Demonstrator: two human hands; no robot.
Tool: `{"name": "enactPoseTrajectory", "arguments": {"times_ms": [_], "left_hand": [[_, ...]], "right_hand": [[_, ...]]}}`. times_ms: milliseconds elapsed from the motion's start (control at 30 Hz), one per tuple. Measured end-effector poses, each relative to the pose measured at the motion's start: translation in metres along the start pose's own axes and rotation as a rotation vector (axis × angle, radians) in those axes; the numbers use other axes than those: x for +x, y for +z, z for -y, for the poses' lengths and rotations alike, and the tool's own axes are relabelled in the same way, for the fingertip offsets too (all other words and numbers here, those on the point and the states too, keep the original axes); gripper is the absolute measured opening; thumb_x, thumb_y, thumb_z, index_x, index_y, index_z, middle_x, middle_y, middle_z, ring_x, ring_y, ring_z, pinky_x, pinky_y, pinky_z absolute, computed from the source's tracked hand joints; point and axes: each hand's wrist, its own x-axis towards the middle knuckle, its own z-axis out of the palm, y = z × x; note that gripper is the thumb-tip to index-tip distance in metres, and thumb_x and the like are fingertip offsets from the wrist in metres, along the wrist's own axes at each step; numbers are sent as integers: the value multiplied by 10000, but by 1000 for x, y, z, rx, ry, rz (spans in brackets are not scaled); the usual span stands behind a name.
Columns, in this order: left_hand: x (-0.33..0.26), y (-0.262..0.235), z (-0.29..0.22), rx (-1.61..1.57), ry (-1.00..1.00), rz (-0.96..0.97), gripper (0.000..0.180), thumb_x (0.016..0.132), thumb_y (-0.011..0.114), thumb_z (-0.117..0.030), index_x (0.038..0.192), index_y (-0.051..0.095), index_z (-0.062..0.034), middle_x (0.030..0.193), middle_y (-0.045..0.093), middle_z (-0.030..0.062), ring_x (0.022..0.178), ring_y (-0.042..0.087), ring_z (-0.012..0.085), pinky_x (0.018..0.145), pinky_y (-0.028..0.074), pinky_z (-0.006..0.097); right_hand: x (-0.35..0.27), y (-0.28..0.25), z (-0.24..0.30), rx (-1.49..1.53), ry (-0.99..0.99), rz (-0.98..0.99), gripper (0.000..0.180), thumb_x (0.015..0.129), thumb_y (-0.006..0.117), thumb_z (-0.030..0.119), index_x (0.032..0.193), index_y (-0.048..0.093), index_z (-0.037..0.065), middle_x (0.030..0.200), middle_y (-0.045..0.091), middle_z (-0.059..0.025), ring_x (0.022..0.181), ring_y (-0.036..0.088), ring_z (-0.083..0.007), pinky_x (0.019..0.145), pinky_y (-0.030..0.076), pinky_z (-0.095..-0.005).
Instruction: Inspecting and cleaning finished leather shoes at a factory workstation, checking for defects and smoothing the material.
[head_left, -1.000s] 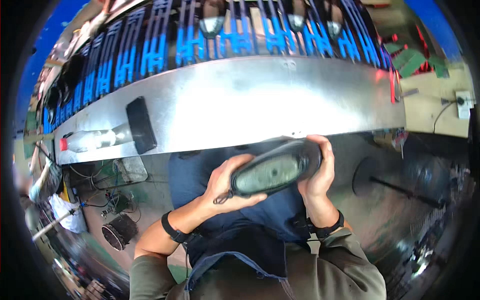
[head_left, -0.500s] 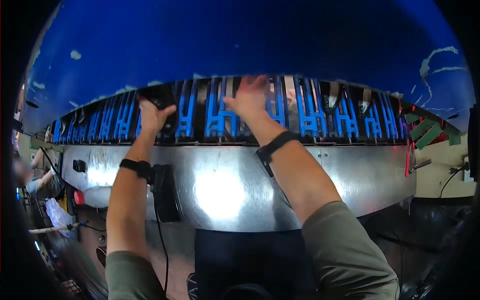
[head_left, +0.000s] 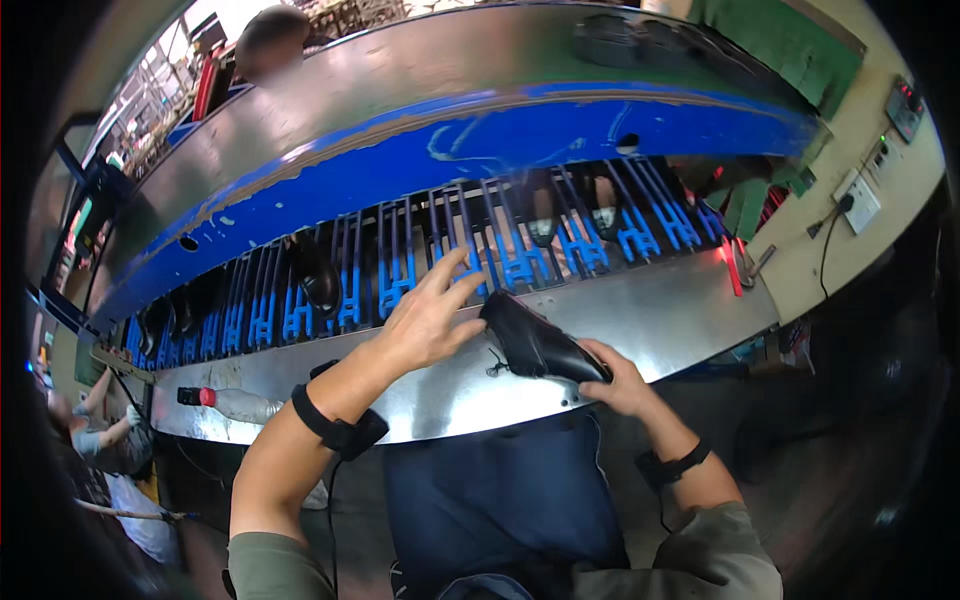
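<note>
- Black lace-up shoe (head_left: 545, 345) sits centre-right of frame, over the metal tabletop (head_left: 700, 325); can't tell if it's touching the surface.
- Right grip (head_left: 625, 385): closed round the toe end.
- Left grip (head_left: 425, 325): wide, fingers spread, thumb near the heel end; contact unclear. Not holding anything visible.
- Progress: this shoe is clear of the blue-pronged rack (head_left: 352, 295) and in hand. Lace end hangs loose at its left.
- Other shoes (head_left: 318, 280) sit among the prongs, left and upper right of centre, so those look unhandled or parked; can't tell which.
- No visible mark separates finished from unfinished.
</note>
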Motion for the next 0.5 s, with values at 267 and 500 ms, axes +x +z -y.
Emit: {"name": "enactPoseTrajectory", "arguments": {"times_ms": [267,500], "left_hand": [[214,-59,-151,173,590,-416,428,941,625,-117,1353,558,-25,1356,583,215,1279,552,387,1084,449,453],[347,-68,-165,384,-144,-110,384,928,651,-284,1238,648,-56,1228,675,219,1137,637,383,993,491,472]], "right_hand": [[-51,33,-29,-293,-334,-611,581,741,812,96,1259,587,-40,1212,641,-231,1076,656,-394,921,552,-437],[3,23,-51,-237,-424,-567,537,746,833,140,1203,606,-28,1204,639,-221,1080,659,-390,925,558,-430]]}}
